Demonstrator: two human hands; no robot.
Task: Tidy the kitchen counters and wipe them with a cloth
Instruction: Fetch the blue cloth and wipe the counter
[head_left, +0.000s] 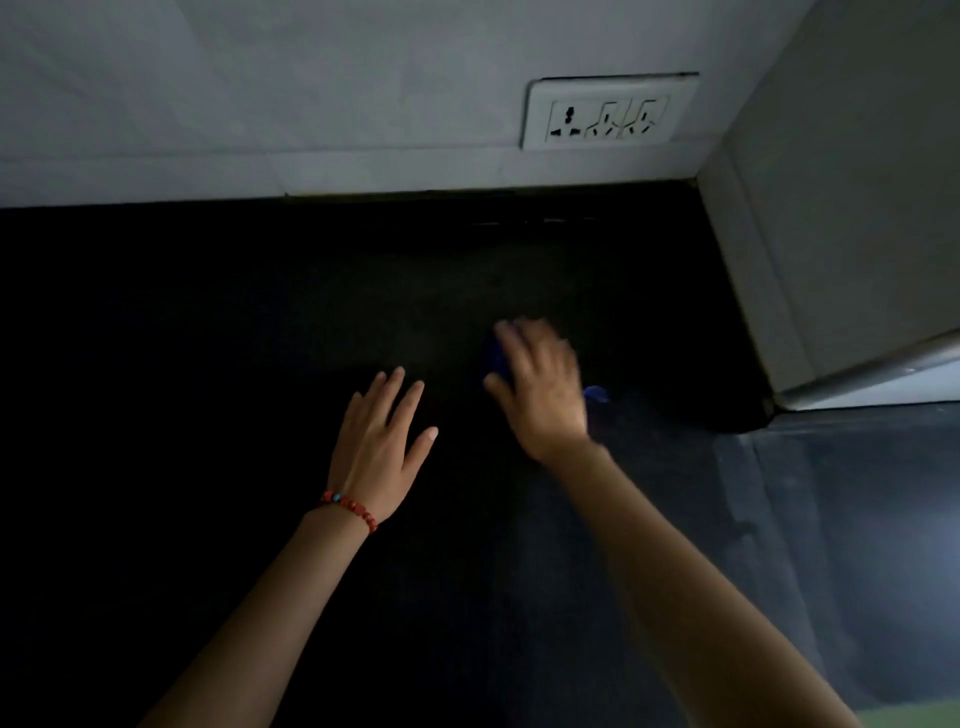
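right hand (540, 387): motion-blurred | blue cloth (596, 394): mostly hidden beneath | grip: unclear

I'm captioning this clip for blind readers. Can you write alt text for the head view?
A right hand presses a blue cloth on a dark counter, blurred; the left hand, fingers spread and wearing a red bead bracelet, lies flat beside it. Behind them, a white wall holds a socket panel.

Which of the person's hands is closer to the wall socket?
The right. The right hand, pressing a blue cloth, lies almost directly below the wall socket. The left hand rests flat, farther left and nearer the person.
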